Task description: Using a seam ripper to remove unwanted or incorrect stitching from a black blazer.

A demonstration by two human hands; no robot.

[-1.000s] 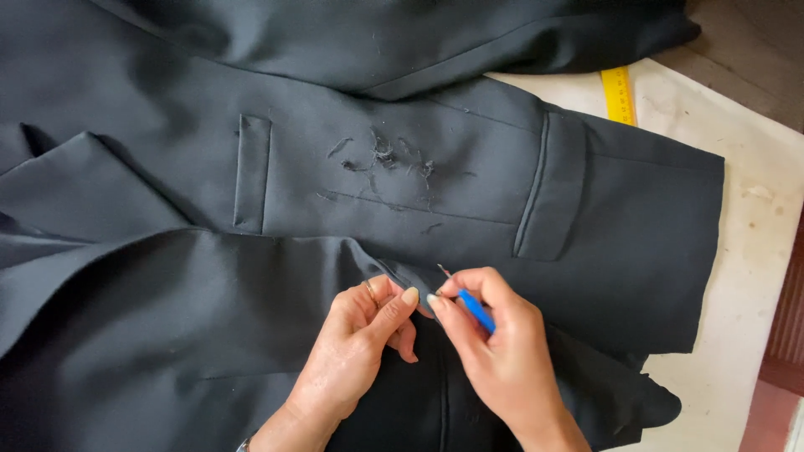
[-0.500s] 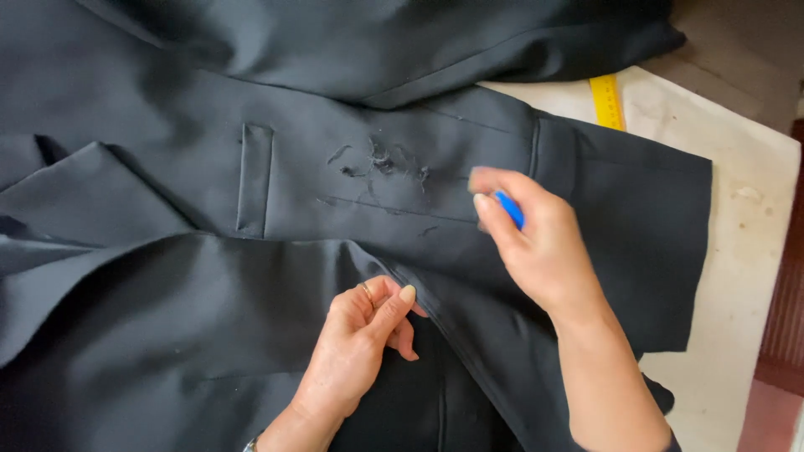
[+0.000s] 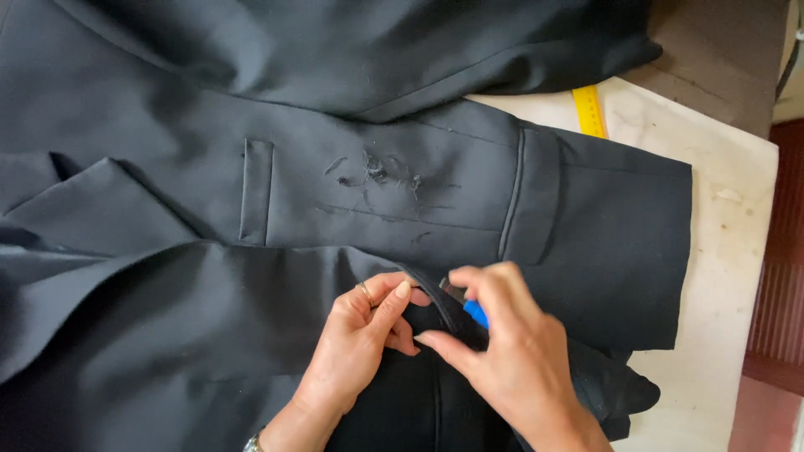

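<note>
The black jacket [image 3: 251, 251] spreads over nearly everything in front of you, lying flat on a pale table [image 3: 720, 251] whose bare surface shows only beyond the jacket's right side. On the jacket, above your hands, a narrow welt pocket [image 3: 256, 191] stands upright, and to its right sits a scatter of loose thread bits [image 3: 377, 177]; a yellow measuring tape [image 3: 589, 110] peeks out at the jacket's upper right edge. Both your hands sit close together at the jacket's lower middle, on a folded front edge. Your left hand [image 3: 362, 343] pinches that edge between thumb and fingers, a ring on one finger. Your right hand [image 3: 502, 356], just beside it and almost touching, grips a small blue-handled tool [image 3: 475, 312], its tip against the same fabric edge.
</note>
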